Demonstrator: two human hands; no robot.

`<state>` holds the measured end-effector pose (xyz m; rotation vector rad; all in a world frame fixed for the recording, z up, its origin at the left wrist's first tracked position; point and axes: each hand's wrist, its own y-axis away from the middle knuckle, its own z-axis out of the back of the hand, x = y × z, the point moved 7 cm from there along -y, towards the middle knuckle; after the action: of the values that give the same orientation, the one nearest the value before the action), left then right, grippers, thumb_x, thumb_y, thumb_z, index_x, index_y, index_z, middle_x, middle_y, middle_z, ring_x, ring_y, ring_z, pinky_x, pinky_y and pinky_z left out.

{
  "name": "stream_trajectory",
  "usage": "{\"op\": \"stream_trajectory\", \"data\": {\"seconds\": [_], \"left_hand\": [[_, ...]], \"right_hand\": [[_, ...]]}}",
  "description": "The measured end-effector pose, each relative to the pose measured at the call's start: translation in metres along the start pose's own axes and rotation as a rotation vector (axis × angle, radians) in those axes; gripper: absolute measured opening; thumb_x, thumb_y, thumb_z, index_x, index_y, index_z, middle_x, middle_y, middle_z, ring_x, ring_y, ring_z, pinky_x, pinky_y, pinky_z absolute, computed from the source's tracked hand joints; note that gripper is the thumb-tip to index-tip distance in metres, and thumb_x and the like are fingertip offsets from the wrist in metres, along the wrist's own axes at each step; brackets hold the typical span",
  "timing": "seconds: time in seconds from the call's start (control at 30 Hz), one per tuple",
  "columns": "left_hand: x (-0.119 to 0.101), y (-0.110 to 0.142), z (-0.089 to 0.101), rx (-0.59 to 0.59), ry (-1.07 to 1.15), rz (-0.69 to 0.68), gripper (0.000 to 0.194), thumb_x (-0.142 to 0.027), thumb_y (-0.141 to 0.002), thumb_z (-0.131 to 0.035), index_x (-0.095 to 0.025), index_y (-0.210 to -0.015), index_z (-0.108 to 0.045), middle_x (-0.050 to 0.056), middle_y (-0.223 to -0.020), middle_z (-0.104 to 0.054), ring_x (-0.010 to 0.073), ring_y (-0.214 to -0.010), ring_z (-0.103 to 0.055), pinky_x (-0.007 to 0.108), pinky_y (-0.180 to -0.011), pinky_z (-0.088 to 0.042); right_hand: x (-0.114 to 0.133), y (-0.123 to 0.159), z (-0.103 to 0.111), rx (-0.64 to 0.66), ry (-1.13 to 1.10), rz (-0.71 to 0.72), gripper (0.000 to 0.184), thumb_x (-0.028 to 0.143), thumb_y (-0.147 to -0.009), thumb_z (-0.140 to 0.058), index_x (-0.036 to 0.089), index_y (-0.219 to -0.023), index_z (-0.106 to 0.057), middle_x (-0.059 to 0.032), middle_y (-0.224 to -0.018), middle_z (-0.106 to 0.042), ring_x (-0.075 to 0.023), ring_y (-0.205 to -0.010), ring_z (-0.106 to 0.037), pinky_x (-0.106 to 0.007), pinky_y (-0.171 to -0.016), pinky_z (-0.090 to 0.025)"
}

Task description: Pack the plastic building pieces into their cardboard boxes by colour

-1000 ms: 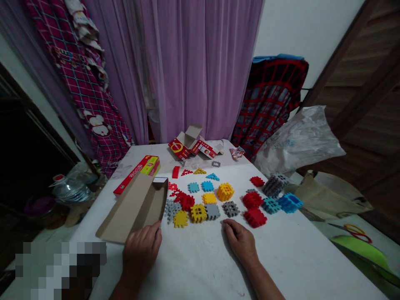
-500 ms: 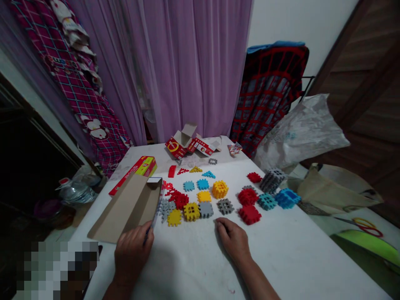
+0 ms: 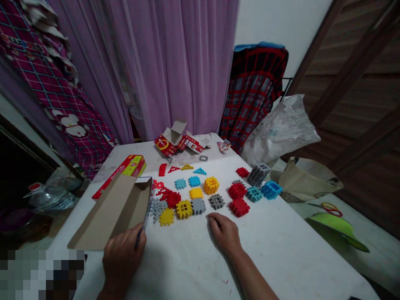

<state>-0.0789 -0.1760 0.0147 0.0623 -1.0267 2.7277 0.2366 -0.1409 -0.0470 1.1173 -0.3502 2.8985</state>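
Note:
My left hand is closed around the near edge of an open cardboard box, brown inside. A small dark strip shows at its fingers; I cannot make out what it is. My right hand rests on the white table with its fingers curled in and nothing visible in them. Just beyond it lies a dark grey notched plastic block tile. Further left are a yellow window tile, a light grey tile and a plain yellow tile. Red tiles are stacked right of the hand.
At the back stands an opened red box; a red and yellow box lies behind the cardboard one. Blue tiles and a grey stack sit near the right edge. Scissors lie beyond the table.
The whole view has shifted, so the table and its things appear further left. Both hands keep the same places relative to the box and tiles.

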Motion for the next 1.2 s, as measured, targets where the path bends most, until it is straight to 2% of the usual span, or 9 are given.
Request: {"op": "stream_trajectory", "data": {"seconds": [0.67,0.9,1.2], "left_hand": [[-0.001,0.001,0.000,-0.043,0.003,-0.020,0.019,-0.028,-0.089,-0.054,-0.019,-0.097,-0.069,0.000,-0.071,-0.069,0.0164,-0.064,-0.062,0.032,-0.068,-0.040],[-0.001,0.001,0.000,-0.020,0.003,-0.016,0.019,-0.028,-0.089,-0.053,-0.020,-0.096,-0.069,0.001,-0.071,-0.069,0.0170,-0.063,-0.061,0.032,-0.067,-0.039],[-0.011,-0.004,0.012,-0.108,-0.037,-0.065,0.014,-0.023,-0.089,-0.056,-0.016,-0.094,-0.068,0.001,-0.068,-0.067,0.0174,-0.062,-0.060,0.033,-0.069,-0.039]], "right_hand": [[0.002,0.000,0.001,-0.017,0.016,0.011,0.033,0.030,-0.087,-0.043,0.027,-0.096,-0.074,-0.0023,-0.096,-0.076,-0.0191,-0.088,-0.069,-0.029,-0.078,-0.051],[0.001,0.001,0.001,-0.027,0.030,0.013,0.033,0.032,-0.087,-0.043,0.026,-0.096,-0.074,-0.0021,-0.094,-0.076,-0.0193,-0.086,-0.070,-0.029,-0.079,-0.051],[-0.001,0.000,0.001,-0.030,0.023,0.011,0.035,0.034,-0.087,-0.042,0.026,-0.096,-0.074,-0.0025,-0.095,-0.076,-0.0192,-0.087,-0.070,-0.029,-0.080,-0.051]]}}
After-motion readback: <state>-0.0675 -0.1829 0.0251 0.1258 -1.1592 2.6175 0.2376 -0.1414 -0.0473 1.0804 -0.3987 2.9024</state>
